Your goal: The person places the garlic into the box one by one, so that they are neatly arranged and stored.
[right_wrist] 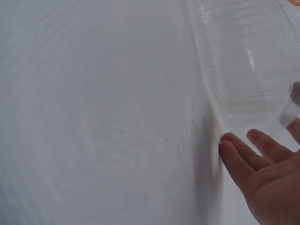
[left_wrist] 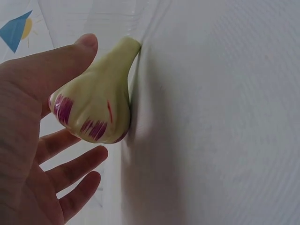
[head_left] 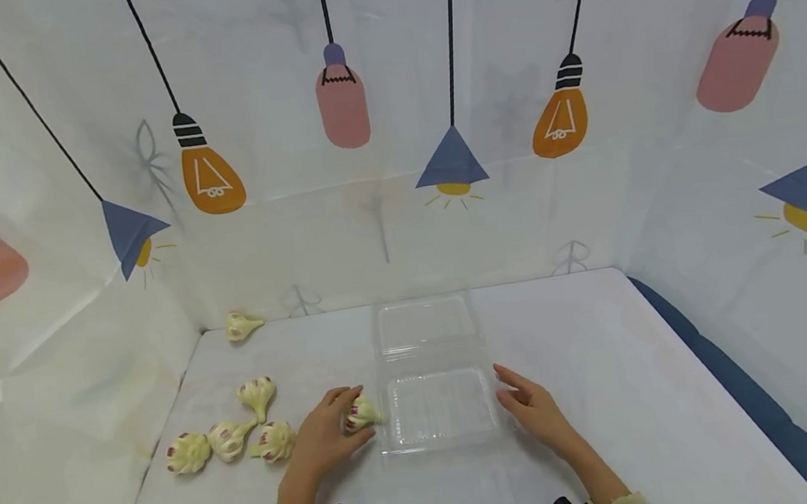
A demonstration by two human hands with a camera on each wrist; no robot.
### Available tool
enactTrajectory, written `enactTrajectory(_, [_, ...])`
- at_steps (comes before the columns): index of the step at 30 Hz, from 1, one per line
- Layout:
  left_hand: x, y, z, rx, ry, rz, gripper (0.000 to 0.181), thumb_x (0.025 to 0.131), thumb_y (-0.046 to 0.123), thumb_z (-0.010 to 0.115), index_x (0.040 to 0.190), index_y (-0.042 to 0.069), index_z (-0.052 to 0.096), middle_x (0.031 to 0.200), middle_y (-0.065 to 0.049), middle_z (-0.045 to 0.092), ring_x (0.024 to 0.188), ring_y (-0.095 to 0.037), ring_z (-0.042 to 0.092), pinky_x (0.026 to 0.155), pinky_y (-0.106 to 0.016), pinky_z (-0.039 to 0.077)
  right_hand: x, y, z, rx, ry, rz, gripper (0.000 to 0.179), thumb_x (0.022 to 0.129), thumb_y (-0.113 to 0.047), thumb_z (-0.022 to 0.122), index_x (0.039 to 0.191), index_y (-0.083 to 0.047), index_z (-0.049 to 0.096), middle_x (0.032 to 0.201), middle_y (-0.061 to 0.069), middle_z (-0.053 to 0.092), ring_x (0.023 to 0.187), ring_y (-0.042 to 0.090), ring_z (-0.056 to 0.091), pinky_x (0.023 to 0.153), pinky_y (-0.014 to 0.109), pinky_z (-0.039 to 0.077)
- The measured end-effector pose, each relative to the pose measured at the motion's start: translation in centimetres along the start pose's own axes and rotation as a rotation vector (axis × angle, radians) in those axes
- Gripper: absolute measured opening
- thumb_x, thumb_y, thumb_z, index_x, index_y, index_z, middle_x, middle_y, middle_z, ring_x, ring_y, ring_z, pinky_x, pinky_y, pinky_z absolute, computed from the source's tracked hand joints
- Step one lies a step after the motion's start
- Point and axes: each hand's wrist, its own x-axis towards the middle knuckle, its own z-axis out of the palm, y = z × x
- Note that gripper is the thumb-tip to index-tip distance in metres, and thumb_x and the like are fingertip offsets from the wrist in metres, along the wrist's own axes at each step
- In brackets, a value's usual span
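My left hand [head_left: 326, 438] curves round a pale garlic bulb [head_left: 360, 414] with purple streaks, thumb on one side and fingers on the other. In the left wrist view the thumb lies along the garlic bulb [left_wrist: 93, 103], whose stem points away from the palm. Just right of it lies an opened clear plastic box [head_left: 445, 440], lid laid back toward the far wall. At the box's right side is my right hand [head_left: 540, 416], fingers extended and spread. The right wrist view has its fingertips close by the clear box [right_wrist: 248, 61].
Several more garlic bulbs lie on the white table [head_left: 598, 362] at left, one of them a garlic bulb [head_left: 188, 453] near the left edge. Another garlic bulb [head_left: 240, 326] sits by the back edge. A lamp-patterned curtain [head_left: 400, 227] encloses the table's back and sides.
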Motion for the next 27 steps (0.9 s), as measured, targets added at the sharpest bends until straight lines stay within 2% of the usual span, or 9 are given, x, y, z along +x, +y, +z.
enactTrajectory(1, [0.0,0.0,0.1,-0.010,-0.003,0.007,0.072,0.072,0.039,0.086,0.135,0.016,0.058,0.127,-0.003,0.057,0.091,-0.020,0.064,0.077,-0.041,0.052,0.1,0.5,0.1,0.008,0.004,0.004,0.050,0.098,-0.018,0.061,0.145,-0.012,0.046,0.143,0.019,0.046,0.119,0.032,0.056,0.089,0.038,0.051])
enactTrajectory(7, [0.1,-0.1,0.6,-0.020,0.012,0.035,0.072,0.069,0.034,0.088,0.133,0.015,0.059,0.124,-0.001,0.058,0.096,-0.022,0.063,0.078,-0.042,0.052,0.1,0.5,0.5,0.020,0.007,-0.002,0.050,0.098,-0.020,0.061,0.145,-0.014,0.047,0.143,0.018,0.047,0.119,0.032,0.056,0.090,0.037,0.050])
enactTrajectory(13, [0.2,-0.5,1.0,-0.055,0.047,0.022,0.057,0.070,0.022,0.088,0.120,0.014,0.063,0.116,0.002,0.061,0.098,-0.016,0.062,0.082,-0.039,0.051,0.2,0.2,0.8,0.036,0.016,0.022,0.051,0.098,-0.017,0.060,0.146,-0.011,0.044,0.144,0.019,0.045,0.123,0.037,0.051,0.093,0.041,0.048])
enactTrajectory(16, [0.1,-0.6,0.9,-0.068,0.076,0.027,0.050,0.070,0.016,0.086,0.113,0.010,0.062,0.110,-0.001,0.061,0.093,-0.014,0.060,0.080,-0.038,0.051,0.3,0.1,0.9,0.037,0.030,0.034,0.051,0.098,-0.016,0.060,0.146,-0.011,0.044,0.144,0.021,0.045,0.123,0.038,0.050,0.093,0.042,0.048])
enactTrajectory(20, [0.0,-0.6,0.5,-0.078,0.098,-0.003,0.044,0.070,0.007,0.081,0.109,0.010,0.063,0.108,-0.001,0.058,0.084,-0.013,0.056,0.073,-0.036,0.049,0.5,-0.1,1.1,0.031,0.056,0.056,0.051,0.098,-0.017,0.060,0.147,-0.013,0.044,0.142,0.021,0.047,0.117,0.035,0.055,0.086,0.035,0.049])
enactTrajectory(23, [-0.2,-0.6,0.3,-0.085,0.085,-0.037,0.042,0.071,0.006,0.079,0.110,0.013,0.068,0.110,-0.002,0.054,0.080,-0.014,0.055,0.069,-0.034,0.049,0.6,-0.1,1.2,0.048,0.079,0.090,0.053,0.096,-0.015,0.061,0.146,-0.014,0.045,0.141,0.021,0.048,0.111,0.032,0.058,0.080,0.031,0.048])
enactTrajectory(25, [-0.3,-0.7,0.2,-0.084,0.081,-0.050,0.040,0.071,0.006,0.078,0.110,0.014,0.071,0.110,-0.004,0.052,0.078,-0.015,0.055,0.067,-0.034,0.049,0.6,-0.1,1.3,0.070,0.087,0.115,0.054,0.096,-0.014,0.062,0.147,-0.014,0.044,0.142,0.021,0.048,0.112,0.033,0.057,0.082,0.032,0.049])
enactTrajectory(27, [-0.3,-0.6,0.1,-0.088,0.078,-0.068,0.037,0.072,0.008,0.079,0.108,0.014,0.072,0.110,-0.005,0.051,0.077,-0.016,0.055,0.067,-0.034,0.048,0.6,-0.1,1.4,0.111,0.093,0.142,0.055,0.096,-0.013,0.061,0.147,-0.015,0.043,0.143,0.020,0.046,0.121,0.035,0.053,0.091,0.038,0.048])
